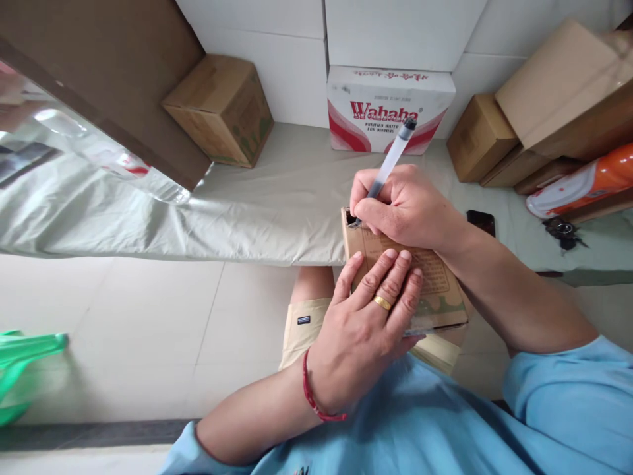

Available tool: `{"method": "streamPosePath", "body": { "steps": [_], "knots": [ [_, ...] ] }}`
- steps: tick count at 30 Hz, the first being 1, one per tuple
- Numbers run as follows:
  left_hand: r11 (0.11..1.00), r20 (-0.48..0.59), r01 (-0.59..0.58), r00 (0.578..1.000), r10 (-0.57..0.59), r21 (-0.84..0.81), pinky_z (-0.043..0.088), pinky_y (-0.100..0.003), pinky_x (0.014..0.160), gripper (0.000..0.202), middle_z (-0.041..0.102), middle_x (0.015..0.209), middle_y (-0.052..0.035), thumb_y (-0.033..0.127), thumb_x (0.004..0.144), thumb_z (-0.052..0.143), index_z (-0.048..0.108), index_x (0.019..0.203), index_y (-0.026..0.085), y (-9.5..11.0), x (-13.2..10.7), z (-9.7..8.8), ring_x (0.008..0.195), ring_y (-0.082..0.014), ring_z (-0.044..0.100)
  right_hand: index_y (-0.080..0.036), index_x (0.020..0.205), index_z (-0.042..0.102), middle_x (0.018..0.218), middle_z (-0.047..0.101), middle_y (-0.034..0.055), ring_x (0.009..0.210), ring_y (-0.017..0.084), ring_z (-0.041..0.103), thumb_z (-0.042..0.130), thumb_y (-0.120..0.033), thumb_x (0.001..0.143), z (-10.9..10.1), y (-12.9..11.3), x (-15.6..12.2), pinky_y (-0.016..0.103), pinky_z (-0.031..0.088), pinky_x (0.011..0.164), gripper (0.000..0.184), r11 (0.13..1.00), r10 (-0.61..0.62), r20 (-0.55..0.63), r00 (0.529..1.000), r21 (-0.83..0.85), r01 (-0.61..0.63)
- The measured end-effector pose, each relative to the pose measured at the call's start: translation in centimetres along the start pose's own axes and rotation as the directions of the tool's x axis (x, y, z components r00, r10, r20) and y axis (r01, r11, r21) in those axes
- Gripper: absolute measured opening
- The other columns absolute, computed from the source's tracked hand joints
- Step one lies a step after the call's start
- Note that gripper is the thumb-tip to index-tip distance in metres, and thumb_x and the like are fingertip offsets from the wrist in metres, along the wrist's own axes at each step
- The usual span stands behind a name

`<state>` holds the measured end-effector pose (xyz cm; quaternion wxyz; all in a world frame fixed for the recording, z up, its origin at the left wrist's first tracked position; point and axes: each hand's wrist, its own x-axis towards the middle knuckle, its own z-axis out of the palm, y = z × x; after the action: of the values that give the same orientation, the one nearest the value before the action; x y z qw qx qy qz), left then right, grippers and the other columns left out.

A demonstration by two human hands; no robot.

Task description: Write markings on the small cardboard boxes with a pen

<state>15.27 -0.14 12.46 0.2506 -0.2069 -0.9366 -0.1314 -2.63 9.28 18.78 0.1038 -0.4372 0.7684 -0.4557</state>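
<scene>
My right hand (395, 204) is closed round a pen (394, 155) with a pale barrel and a black end pointing up. The pen's lower tip is at a torn, dark hole near the far left corner of a brown cardboard box (430, 274). Printed lines and a green pattern show on the box's upper face. Spread across that face lies my left hand (378, 303), its fingers stretched out and a gold ring on one. Part of the box rests over my lap, against the edge of the cloth-covered table (287, 198).
A white-and-red Wahaba water carton (390, 109) stands against the wall. To the left are a small carton (220, 109) and plastic bottles (163, 181). On the right lie a phone (481, 223), keys (564, 231), an orange-white bottle (578, 181) and stacked boxes (564, 86). A green plastic stool (30, 356) is lower left.
</scene>
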Motion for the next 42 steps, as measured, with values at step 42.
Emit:
{"method": "streamPosePath", "body": {
  "steps": [42],
  "knots": [
    [1.0,0.017,-0.006,1.0,0.005,0.022,0.019,-0.05,0.145,0.063,0.061,0.168,-0.0139,0.056,0.115,0.051,0.062,0.157,0.012,-0.2,0.1,-0.2,0.161,-0.0283,0.053,-0.022,0.08,0.06,0.067,0.063,-0.0016,0.067,0.014,0.058,0.069,-0.024,0.096,-0.1,0.5,0.7,0.028,0.046,0.066,0.019,0.996,0.086,-0.076,0.993,0.019,-0.085]
  ]
}}
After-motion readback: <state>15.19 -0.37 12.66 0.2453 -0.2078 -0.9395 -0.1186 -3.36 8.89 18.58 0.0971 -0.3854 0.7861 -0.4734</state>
